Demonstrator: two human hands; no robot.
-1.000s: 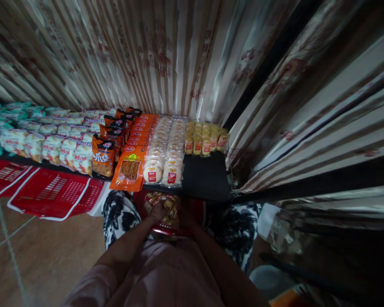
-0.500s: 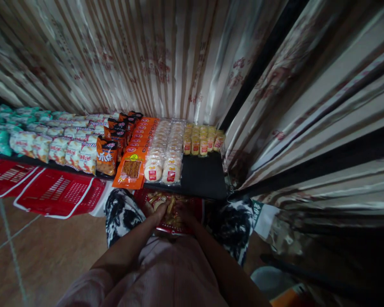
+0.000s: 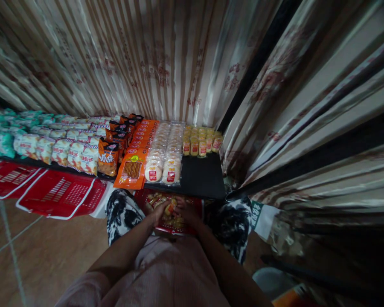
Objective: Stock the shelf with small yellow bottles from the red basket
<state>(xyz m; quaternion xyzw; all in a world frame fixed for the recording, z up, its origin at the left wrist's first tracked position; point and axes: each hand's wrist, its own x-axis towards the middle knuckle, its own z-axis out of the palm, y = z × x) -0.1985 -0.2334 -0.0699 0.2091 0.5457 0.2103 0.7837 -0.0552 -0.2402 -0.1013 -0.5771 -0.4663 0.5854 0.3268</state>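
Both my hands are over a red basket (image 3: 196,207) between my knees, which holds many small yellow wrapped snack packets (image 3: 176,222). My left hand (image 3: 159,214) is closed around a small yellow snack packet (image 3: 171,207) with a red label. From the other side, my right hand (image 3: 186,211) has its fingers bent against the same packet; its fingertips are dim and partly hidden. Just beyond the basket, similar yellow packets (image 3: 202,143) stand in rows on a black shelf (image 3: 201,175), right of the clear-wrapped round white crackers (image 3: 161,157).
Orange snack bags (image 3: 131,168), white and brown packets (image 3: 60,151) and green packets (image 3: 3,143) line the shelf leftward. Red baskets (image 3: 67,192) sit below it on the left. A pleated curtain (image 3: 166,59) hangs behind, with a dark pole (image 3: 252,76) at the right.
My hands have come together, and a yellow packet with a red label now shows between them. The view has shifted slightly.
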